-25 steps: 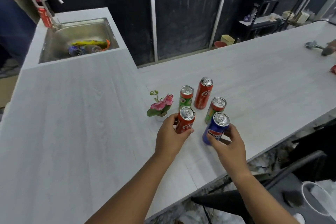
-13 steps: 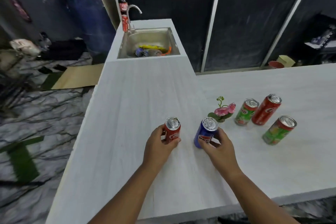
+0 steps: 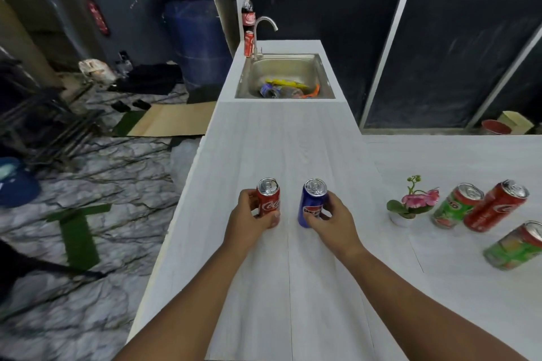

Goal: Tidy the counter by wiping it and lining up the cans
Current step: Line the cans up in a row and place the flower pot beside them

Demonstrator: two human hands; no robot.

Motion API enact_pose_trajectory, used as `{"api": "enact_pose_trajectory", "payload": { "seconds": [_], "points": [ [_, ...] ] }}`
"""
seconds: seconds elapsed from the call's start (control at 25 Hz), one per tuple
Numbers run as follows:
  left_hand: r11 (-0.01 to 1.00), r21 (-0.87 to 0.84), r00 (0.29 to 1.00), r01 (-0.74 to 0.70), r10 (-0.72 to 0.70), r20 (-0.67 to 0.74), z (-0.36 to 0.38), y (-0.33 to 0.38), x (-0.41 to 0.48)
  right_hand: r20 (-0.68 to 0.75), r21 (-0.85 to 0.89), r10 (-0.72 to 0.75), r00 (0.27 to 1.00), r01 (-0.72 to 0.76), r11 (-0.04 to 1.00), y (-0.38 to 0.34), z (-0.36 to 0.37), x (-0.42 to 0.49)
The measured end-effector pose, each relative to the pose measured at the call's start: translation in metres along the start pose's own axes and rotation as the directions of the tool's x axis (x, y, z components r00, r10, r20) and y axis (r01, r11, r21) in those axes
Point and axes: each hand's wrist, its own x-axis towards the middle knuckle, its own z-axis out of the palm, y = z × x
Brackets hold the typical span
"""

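Observation:
My left hand (image 3: 250, 218) grips a short red cola can (image 3: 268, 196), upright on the white counter (image 3: 264, 141). Beside it, a small gap away, my right hand (image 3: 333, 218) grips a blue cola can (image 3: 312, 202), also upright. Off to the right stand three more cans: a green one (image 3: 456, 205), a tall red one (image 3: 495, 205) and another green one (image 3: 514, 246) at the frame's edge. A small pot with a pink flower (image 3: 410, 201) sits between the blue can and those three.
A steel sink (image 3: 286, 67) holding litter lies at the counter's far end, with a tap (image 3: 261, 35), a cola bottle (image 3: 247, 13) and a red can (image 3: 249, 43) behind it. The counter's left edge drops to a marbled floor with cardboard (image 3: 173, 120).
Both hands have carried the red and the blue can leftward, away from the other cans and past the flower pot, onto the counter stretch that leads to the sink. My view turned left.

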Motion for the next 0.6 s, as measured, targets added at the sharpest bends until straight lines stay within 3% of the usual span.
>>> {"api": "enact_pose_trajectory", "payload": {
  "seconds": [0.6],
  "points": [
    [0.996, 0.082, 0.994, -0.031, 0.022, 0.111, -0.007, 0.009, 0.032, 0.045, -0.123, -0.016, 0.999, 0.021, 0.992, -0.006, 0.014, 0.024]
  ]
}}
